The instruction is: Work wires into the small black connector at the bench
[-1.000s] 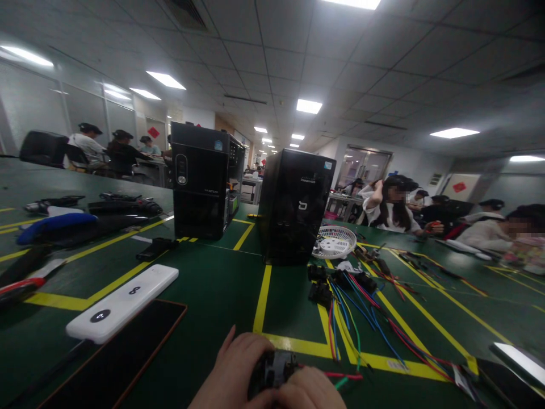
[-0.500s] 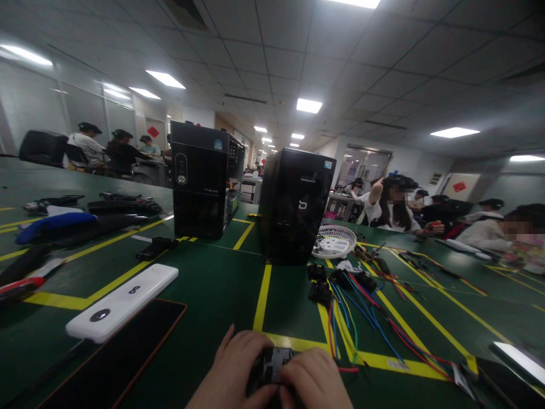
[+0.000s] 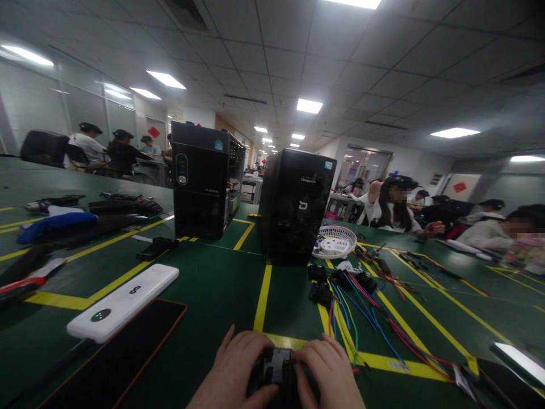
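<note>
At the bottom edge, my left hand (image 3: 232, 372) and my right hand (image 3: 330, 372) both close round a small black component (image 3: 276, 369) with a pale face, held just above the green table (image 3: 213, 289). The fingers of each hand wrap its sides. Just beyond, a bundle of red, blue and green wires (image 3: 361, 318) with black connectors (image 3: 321, 292) lies on the yellow tape lines.
Two black computer towers (image 3: 204, 182) (image 3: 296, 204) stand mid-table. A white power bank (image 3: 123, 301) and a dark phone (image 3: 114, 358) lie at left, tools (image 3: 55, 224) beyond. A white fan grille (image 3: 334, 241) sits by the right tower. Other people sit at tables left and right.
My right hand has moved up and further over the component, covering the wires that showed beside it. A person at the right has lowered a raised arm.
</note>
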Demonstrator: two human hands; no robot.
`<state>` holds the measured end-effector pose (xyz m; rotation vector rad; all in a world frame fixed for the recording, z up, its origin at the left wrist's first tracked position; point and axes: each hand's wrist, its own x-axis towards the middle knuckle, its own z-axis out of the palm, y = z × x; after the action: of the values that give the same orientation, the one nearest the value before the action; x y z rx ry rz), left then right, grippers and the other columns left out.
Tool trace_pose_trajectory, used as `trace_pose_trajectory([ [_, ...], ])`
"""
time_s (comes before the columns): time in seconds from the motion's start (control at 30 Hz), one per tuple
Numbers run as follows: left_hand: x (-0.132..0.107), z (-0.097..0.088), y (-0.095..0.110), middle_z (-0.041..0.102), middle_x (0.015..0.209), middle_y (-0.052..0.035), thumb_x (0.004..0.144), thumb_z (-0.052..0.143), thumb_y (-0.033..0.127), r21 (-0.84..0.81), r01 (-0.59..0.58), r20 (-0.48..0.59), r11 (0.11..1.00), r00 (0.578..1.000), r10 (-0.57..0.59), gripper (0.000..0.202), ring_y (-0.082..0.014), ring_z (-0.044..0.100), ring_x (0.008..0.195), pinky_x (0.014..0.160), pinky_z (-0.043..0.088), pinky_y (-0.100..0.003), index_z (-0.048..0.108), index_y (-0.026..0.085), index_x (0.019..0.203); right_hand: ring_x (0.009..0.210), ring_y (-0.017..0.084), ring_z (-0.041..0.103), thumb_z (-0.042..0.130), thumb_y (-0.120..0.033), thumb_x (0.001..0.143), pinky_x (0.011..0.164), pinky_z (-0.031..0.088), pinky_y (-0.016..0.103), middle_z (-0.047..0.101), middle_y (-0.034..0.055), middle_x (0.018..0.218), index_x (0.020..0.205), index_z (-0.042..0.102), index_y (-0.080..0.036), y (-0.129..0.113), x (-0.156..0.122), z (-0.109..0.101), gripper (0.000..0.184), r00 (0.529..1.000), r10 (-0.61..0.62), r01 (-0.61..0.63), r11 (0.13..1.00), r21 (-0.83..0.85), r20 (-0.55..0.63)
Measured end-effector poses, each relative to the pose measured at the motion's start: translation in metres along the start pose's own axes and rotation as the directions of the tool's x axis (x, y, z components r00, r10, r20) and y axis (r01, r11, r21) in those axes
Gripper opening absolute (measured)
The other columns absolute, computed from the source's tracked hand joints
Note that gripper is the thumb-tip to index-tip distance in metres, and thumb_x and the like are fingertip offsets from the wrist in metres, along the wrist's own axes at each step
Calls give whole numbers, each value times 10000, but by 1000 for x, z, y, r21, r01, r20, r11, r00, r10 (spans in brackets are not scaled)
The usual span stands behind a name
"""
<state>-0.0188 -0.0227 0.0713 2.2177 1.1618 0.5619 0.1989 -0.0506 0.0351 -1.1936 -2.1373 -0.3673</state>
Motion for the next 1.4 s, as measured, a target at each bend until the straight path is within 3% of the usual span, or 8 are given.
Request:
trace_pose_trajectory([
  [0.17,-1,0,3,682,1179,-88,722,669,121,3,16,-12,1000,1000,-16,428,-301,586,1170,1147,166,-590,648,197,1143,715,118,654,493,-48,809,852,464,290,647,-63,781,914,547,-259,-4,6,-3,241,999,-30,30,1000,4,-43],
  [0.43,2,-9,9,656,1219,-108,745,698,148,24,76,108,997,991,-78,430,-297,552,1212,1166,90,-585,638,166,1170,644,138,612,459,-43,828,609,499,254,632,-23,732,868,501,-242,-15,10,-3,208,993,-4,1,1000,-28,-122],
  [0.8,2,-10,12,656,1226,-99,743,700,189,45,83,118,996,989,-88,418,-304,550,1215,1163,106,-593,638,193,1156,686,144,605,501,-61,846,641,499,263,619,-21,776,905,477,-245,-13,5,-1,195,999,20,-20,1000,-10,-33],
  [1.4,3,-4,8,676,1178,-96,751,690,208,70,48,62,996,997,-52,370,-303,574,1175,1153,141,-591,653,191,1119,742,139,618,497,-51,859,747,471,284,613,-29,814,940,473,-238,-9,3,2,205,999,13,-14,1000,-17,-37],
])
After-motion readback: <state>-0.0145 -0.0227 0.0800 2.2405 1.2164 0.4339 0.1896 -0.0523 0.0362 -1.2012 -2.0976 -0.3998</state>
